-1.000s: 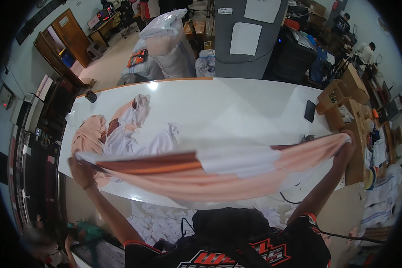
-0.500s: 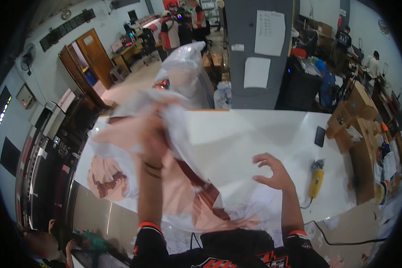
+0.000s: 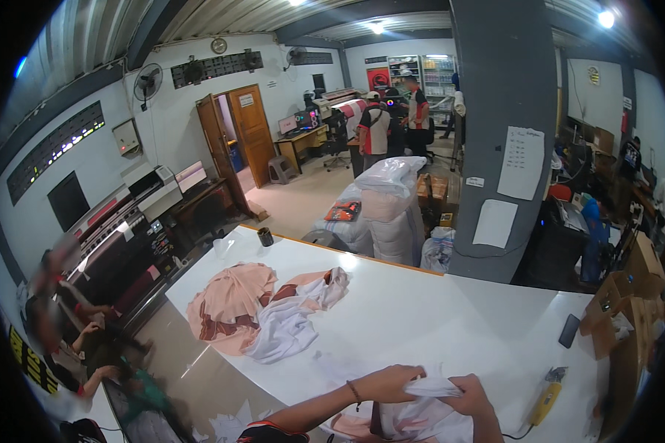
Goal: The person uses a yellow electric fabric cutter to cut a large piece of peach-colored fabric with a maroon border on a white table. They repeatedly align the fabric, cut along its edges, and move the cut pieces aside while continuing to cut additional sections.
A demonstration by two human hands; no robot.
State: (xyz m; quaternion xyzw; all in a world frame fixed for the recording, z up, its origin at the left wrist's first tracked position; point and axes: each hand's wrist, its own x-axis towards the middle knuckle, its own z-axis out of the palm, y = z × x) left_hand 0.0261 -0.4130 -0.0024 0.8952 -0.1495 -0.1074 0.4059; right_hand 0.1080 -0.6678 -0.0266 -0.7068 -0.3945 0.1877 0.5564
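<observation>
At the near edge of the white table, my left hand (image 3: 397, 385) and my right hand (image 3: 471, 396) are side by side, both closed on a bunched white strip of a fabric piece (image 3: 430, 422). The piece is white with peach and dark brown parts, and it hangs down toward me, its lower part cut off by the picture's edge. Further left on the table lies a loose heap of peach fabric (image 3: 233, 292) with brown bands. Beside it, partly touching, is a crumpled white and peach cloth (image 3: 287, 325).
A yellow corded power tool (image 3: 547, 399) lies right of my hands, a dark phone (image 3: 569, 331) beyond it. Cardboard boxes (image 3: 628, 295) stand along the right side. A dark cup (image 3: 264, 236) is near the far left edge of the white table (image 3: 421, 317). People sit at the left.
The cloth my left hand was swinging leftward now lies beside the peach heap. My right hand, open before, has closed on fabric, as has my left. The view has tilted up.
</observation>
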